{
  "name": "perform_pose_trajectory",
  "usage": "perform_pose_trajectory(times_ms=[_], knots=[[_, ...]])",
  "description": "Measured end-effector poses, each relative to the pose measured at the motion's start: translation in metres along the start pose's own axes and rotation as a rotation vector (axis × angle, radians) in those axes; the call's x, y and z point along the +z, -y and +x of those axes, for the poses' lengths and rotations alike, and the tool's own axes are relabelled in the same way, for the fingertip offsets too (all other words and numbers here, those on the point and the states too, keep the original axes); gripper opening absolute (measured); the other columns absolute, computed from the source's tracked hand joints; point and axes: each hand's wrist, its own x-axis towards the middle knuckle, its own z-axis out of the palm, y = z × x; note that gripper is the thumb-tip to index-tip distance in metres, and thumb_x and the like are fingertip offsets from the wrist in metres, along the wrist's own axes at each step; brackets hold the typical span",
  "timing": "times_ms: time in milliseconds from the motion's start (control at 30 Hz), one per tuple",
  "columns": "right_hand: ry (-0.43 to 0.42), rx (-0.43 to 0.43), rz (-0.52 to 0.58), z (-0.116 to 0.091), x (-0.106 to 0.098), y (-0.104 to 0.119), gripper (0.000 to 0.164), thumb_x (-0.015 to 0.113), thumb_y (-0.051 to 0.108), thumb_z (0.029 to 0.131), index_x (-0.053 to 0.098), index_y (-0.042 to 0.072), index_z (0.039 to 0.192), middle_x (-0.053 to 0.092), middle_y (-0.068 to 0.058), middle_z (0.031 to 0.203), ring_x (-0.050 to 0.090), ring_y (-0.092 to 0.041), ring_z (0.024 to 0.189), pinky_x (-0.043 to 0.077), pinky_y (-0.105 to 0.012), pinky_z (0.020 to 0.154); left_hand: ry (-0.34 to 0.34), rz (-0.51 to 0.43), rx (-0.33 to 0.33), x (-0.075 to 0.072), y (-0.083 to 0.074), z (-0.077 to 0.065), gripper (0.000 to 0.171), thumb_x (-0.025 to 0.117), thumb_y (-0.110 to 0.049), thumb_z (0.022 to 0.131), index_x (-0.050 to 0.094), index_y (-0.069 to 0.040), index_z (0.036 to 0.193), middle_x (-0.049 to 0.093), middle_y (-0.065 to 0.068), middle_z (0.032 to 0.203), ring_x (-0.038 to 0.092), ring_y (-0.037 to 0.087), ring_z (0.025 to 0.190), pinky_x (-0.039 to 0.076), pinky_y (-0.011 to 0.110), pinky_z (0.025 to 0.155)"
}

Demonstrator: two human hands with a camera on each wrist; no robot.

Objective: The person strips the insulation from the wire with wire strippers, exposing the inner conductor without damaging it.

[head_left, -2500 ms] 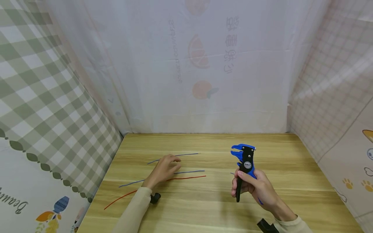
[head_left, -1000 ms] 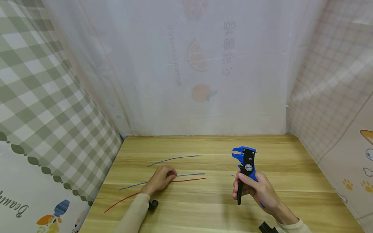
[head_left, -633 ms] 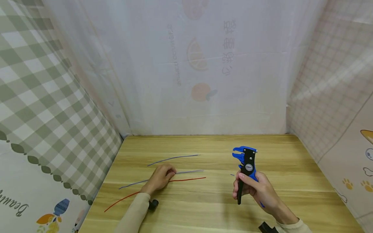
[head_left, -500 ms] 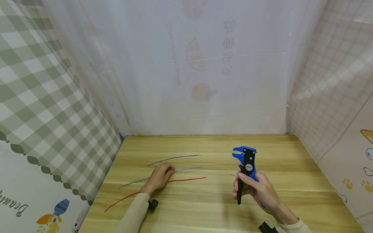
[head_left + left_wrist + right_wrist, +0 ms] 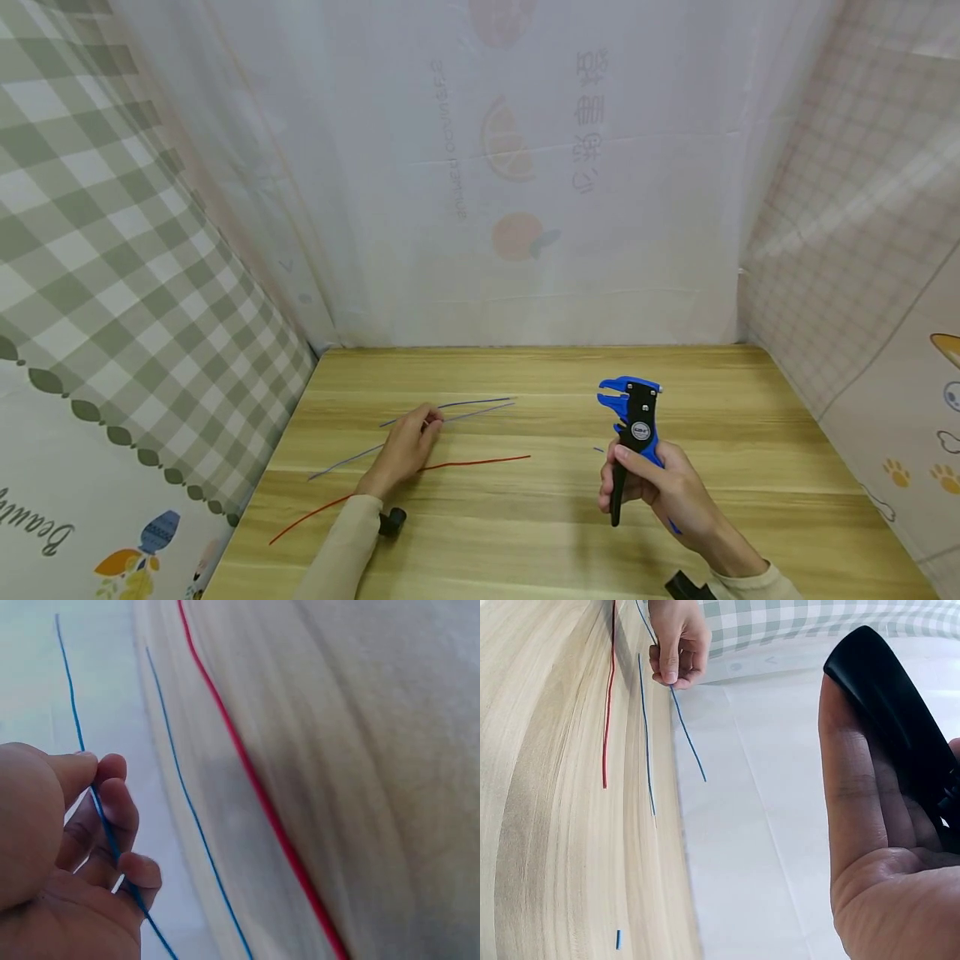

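Between thumb and fingertips, my left hand [image 5: 405, 446] pinches a thin blue wire [image 5: 73, 705], which hangs clear of the table in both wrist views. Its free end [image 5: 692, 750] extends past the fingers. Another blue wire [image 5: 187, 799], with a bare tip in the right wrist view, lies on the table just beyond that hand. A red wire [image 5: 480, 461] runs under the left wrist. My right hand [image 5: 675, 496] grips a blue and black wire stripper [image 5: 639, 408], its head upward and its blue jaws apart. In the right wrist view only the stripper's black handle [image 5: 892, 705] shows.
A short blue wire scrap [image 5: 597, 450] lies on the wooden table [image 5: 525, 533], left of the stripper. White sheeting [image 5: 630, 275] rises behind the table's back edge, with checked cloth [image 5: 135, 217] on the left and a patterned curtain [image 5: 847, 250] on the right.
The left hand came down to the middle blue wire, pinched it and lifted it off the table, moving up and away. The right hand stays nearly still with the stripper.
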Motion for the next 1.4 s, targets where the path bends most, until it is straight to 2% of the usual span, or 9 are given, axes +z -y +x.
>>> perform_pose_trajectory(times_ms=[167, 333, 433, 600, 900, 1067, 1267, 1400], knots=[[-0.001, -0.003, 0.004, 0.0, 0.0, -0.001, 0.035, 0.025, 0.001, 0.122, 0.06, 0.004, 0.124, 0.081, -0.002, 0.106, 0.086, -0.021, 0.095, 0.071, -0.046, 0.085, -0.028, -0.056, 0.011, -0.005, -0.004, 0.002, 0.009, 0.066, -0.004, 0.113, 0.074, -0.007, 0.116, 0.079, 0.012, 0.104, 0.07, 0.013, 0.092, 0.058, 0.026, 0.081], [0.0, -0.001, 0.005, 0.0, 0.0, -0.001, 0.035, 0.025, 0.001, 0.122, 0.06, 0.004, 0.125, 0.081, -0.002, 0.106, 0.086, -0.021, 0.095, 0.071, -0.047, 0.085, -0.072, -0.066, 0.071, -0.012, -0.011, 0.002, 0.01, 0.067, -0.004, 0.113, 0.075, -0.001, 0.117, 0.079, 0.014, 0.103, 0.069, 0.011, 0.09, 0.059, 0.025, 0.079], [0.001, 0.0, 0.006, 0.001, 0.001, -0.001, 0.035, 0.025, 0.001, 0.122, 0.06, 0.005, 0.125, 0.081, -0.002, 0.106, 0.086, -0.021, 0.095, 0.071, -0.047, 0.085, -0.104, -0.068, 0.1, -0.017, -0.018, 0.002, 0.009, 0.068, -0.005, 0.112, 0.076, 0.0, 0.116, 0.078, 0.01, 0.1, 0.066, 0.008, 0.087, 0.058, 0.024, 0.077], [-0.004, 0.013, 0.009, 0.002, 0.004, 0.002, 0.035, 0.026, 0.002, 0.123, 0.061, 0.006, 0.124, 0.081, -0.003, 0.105, 0.086, -0.021, 0.095, 0.071, -0.046, 0.086, -0.156, -0.075, 0.127, -0.027, -0.035, 0.001, 0.006, 0.071, -0.008, 0.112, 0.076, -0.005, 0.111, 0.074, 0.001, 0.095, 0.062, 0.005, 0.084, 0.054, 0.021, 0.072], [-0.043, 0.072, -0.006, 0.003, 0.008, 0.003, 0.026, 0.03, 0.004, 0.123, 0.055, -0.003, 0.121, 0.081, -0.002, 0.101, 0.086, -0.019, 0.091, 0.072, -0.046, 0.084, -0.262, -0.041, 0.239, -0.043, -0.067, -0.002, 0.004, 0.077, -0.004, 0.106, 0.077, -0.008, 0.106, 0.077, 0.003, 0.092, 0.063, 0.007, 0.081, 0.057, 0.027, 0.071], [-0.055, 0.09, -0.009, 0.003, 0.009, 0.003, 0.026, 0.03, 0.005, 0.123, 0.055, 0.0, 0.121, 0.081, -0.001, 0.101, 0.086, -0.019, 0.092, 0.072, -0.045, 0.084, -0.298, -0.037, 0.293, -0.051, -0.081, -0.005, 0.005, 0.078, -0.004, 0.105, 0.077, -0.008, 0.104, 0.077, 0.003, 0.091, 0.063, 0.008, 0.081, 0.055, 0.025, 0.072], [-0.03, 0.09, 0.018, 0.003, 0.014, 0.007, 0.027, 0.028, 0.004, 0.123, 0.055, -0.001, 0.122, 0.082, -0.002, 0.102, 0.086, -0.018, 0.093, 0.072, -0.044, 0.083, -0.348, -0.032, 0.355, -0.062, -0.1, -0.008, 0.008, 0.08, -0.001, 0.102, 0.078, -0.008, 0.102, 0.078, 0.003, 0.091, 0.064, 0.01, 0.081, 0.055, 0.026, 0.074], [0.019, 0.056, 0.054, 0.004, 0.02, 0.012, 0.03, 0.026, 0.002, 0.123, 0.056, -0.003, 0.123, 0.082, -0.003, 0.105, 0.086, -0.019, 0.095, 0.072, -0.045, 0.085, -0.384, -0.025, 0.396, -0.069, -0.111, -0.01, 0.01, 0.081, 0.001, 0.1, 0.077, -0.008, 0.102, 0.078, 0.002, 0.091, 0.064, 0.011, 0.081, 0.053, 0.026, 0.076]])
